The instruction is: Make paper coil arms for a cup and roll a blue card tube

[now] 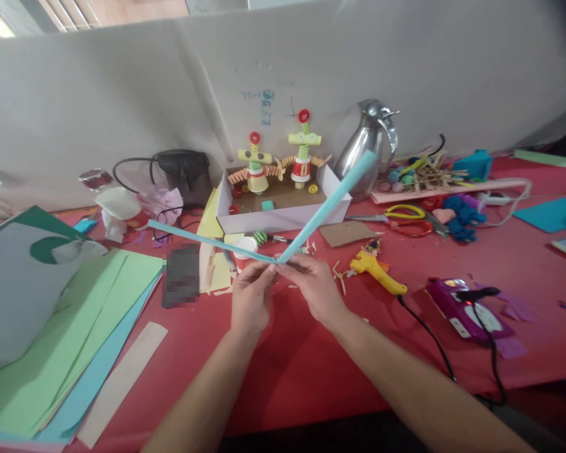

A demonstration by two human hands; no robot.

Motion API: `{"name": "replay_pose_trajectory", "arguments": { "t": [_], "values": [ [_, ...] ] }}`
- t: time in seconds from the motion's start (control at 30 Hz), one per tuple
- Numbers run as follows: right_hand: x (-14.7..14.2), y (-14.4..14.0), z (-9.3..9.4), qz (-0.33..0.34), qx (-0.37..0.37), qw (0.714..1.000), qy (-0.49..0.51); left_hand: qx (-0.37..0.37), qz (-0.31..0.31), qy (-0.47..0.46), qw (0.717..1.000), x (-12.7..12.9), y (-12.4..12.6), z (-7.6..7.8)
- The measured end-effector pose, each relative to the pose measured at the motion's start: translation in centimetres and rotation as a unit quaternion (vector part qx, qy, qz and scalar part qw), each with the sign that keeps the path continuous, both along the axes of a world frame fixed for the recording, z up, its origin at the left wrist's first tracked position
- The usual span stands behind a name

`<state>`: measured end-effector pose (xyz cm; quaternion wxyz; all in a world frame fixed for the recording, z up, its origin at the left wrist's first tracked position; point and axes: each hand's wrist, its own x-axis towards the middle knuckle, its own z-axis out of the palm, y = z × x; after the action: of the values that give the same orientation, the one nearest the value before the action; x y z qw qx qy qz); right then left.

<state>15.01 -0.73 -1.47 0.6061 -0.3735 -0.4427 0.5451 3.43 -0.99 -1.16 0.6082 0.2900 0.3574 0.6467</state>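
Observation:
Two light-blue paper strips meet at one end in a V between my hands, above the red table. My left hand pinches the joined end from the left. From the right, my right hand grips the same end, its fingertips touching the left ones. One strip stretches out to the left and the other rises to the right. Whether the ends are glued or only overlapped I cannot tell. Just behind my left hand stands a red-and-white paper cup, partly covered by the strip.
Two paper-cup figures stand in a white box before a metal jug. Right lie a yellow glue gun, scissors and a purple power socket with cords. Coloured paper sheets spread at left.

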Motion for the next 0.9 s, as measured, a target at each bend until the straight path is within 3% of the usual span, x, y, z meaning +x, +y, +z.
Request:
{"name": "replay_pose_trajectory", "arguments": {
  "t": [0.3,0.57,0.73,0.9],
  "values": [
    [0.7,0.4,-0.6,-0.044,0.024,0.994,-0.094,-0.032,-0.002,0.038,0.999,-0.2,0.0,-0.2],
    [0.4,0.4,-0.1,0.011,-0.010,0.999,-0.031,-0.048,-0.029,0.029,0.998,-0.8,0.2,-0.2],
    [0.7,0.3,0.2,0.008,-0.001,0.999,-0.050,-0.055,-0.057,-0.008,0.997,-0.7,0.3,-0.1],
    [1.8,1.0,0.5,0.031,-0.002,0.996,-0.085,-0.084,-0.107,0.060,0.989,-1.4,0.5,1.0]
  ]
}}
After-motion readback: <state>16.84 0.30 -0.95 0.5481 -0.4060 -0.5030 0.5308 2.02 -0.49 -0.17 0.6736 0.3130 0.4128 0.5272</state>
